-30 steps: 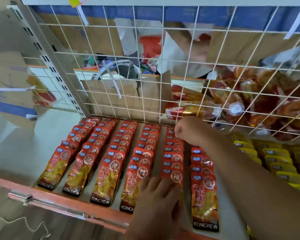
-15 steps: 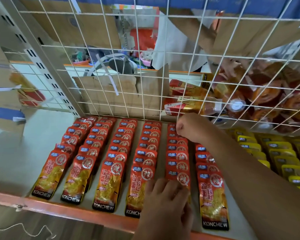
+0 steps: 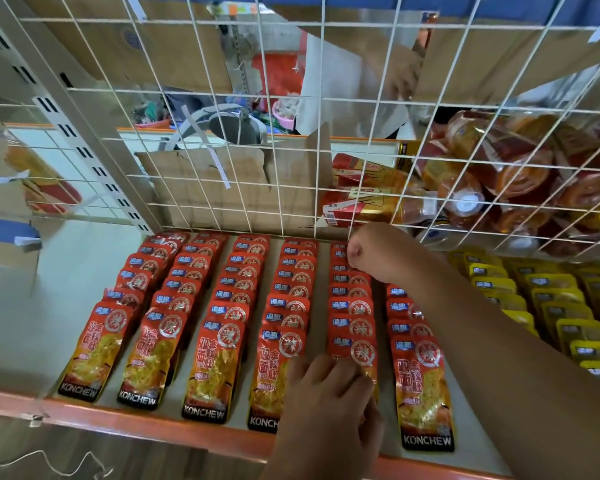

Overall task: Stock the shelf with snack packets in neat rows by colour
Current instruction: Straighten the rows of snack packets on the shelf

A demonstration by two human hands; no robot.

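Observation:
Red-orange KONCHEW snack packets point(image 3: 215, 358) lie overlapped in several straight rows on the white shelf point(image 3: 32, 323). My left hand point(image 3: 326, 410) rests with spread fingers on the front packet of the fifth row point(image 3: 350, 306), covering most of it. My right hand point(image 3: 371, 251) sits at the back end of that row, against the wire grid, with its fingers curled under. What those fingers touch is hidden. My right forearm crosses over the sixth row point(image 3: 421, 386). Yellow packets point(image 3: 551, 306) lie in rows further right.
A white wire grid point(image 3: 222, 140) closes the shelf's back. Behind it are a cardboard box point(image 3: 201, 188), bagged orange snacks point(image 3: 516, 174) and a person in white point(image 3: 343, 91). An orange rail point(image 3: 118, 414) edges the front. Bare shelf lies left of the red rows.
Both hands have stayed at the two ends of the fifth row. My head has dipped a little, so the shelf sits lower in view.

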